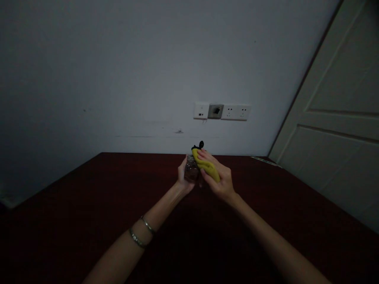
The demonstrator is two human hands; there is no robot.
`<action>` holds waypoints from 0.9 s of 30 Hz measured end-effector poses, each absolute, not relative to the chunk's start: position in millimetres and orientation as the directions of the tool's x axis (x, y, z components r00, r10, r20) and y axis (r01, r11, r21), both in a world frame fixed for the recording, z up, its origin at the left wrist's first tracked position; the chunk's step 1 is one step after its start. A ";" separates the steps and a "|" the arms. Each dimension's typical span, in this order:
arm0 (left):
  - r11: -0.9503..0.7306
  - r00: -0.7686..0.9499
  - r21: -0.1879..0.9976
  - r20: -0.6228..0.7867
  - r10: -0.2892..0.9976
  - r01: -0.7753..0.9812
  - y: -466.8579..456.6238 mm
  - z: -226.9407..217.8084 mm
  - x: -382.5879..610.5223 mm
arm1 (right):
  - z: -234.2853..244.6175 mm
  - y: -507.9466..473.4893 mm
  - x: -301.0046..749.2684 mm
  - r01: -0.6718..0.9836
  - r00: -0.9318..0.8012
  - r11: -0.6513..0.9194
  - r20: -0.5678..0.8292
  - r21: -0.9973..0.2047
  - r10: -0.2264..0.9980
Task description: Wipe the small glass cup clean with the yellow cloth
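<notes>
Yellow cloth [211,167] against transparent bottle [191,170]

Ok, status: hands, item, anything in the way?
Left hand gripping clear bottle. Right hand holding yellow cloth against it. Cloth partly hides bottle.

You are looking through 1 head-worn camera, facing forward and down across the desk [127,189] toward the wall [118,79]; your left hand [184,177] and right hand [221,177] are showing small near mid-frame, well apart from the lens.
</notes>
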State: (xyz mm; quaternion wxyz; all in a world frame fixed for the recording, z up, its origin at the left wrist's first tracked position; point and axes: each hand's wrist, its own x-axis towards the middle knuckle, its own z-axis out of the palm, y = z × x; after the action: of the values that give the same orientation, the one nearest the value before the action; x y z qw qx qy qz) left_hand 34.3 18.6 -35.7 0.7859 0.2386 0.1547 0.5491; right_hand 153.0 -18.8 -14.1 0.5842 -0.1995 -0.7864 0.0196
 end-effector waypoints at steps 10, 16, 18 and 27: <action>0.174 0.415 0.787 0.113 0.903 -0.591 20.8 -29.5 21.3 | -4.3 -24.8 158.7 0.311 -0.282 0.915 0.894 -0.258 0.348; 0.175 0.386 0.750 0.115 0.915 -0.638 23.0 -29.8 20.1 | -1.3 -28.5 154.1 0.358 -0.270 0.895 0.888 -0.267 0.373; 0.124 0.283 0.685 0.124 0.951 -0.718 23.9 -30.4 22.9 | -2.3 -30.4 153.1 0.367 -0.387 0.923 0.885 -0.110 0.260; 0.144 0.364 0.715 0.164 0.917 -0.684 23.7 -32.4 25.0 | -1.7 -25.2 154.0 0.307 -0.259 0.889 0.869 -0.340 0.422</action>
State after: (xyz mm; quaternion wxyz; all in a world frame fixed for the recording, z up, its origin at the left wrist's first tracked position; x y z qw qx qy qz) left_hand 25.0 23.7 -32.4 0.7394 0.3677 0.1584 0.5413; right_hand 154.0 -25.2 -1.7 0.5635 -0.2299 -0.7918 0.0510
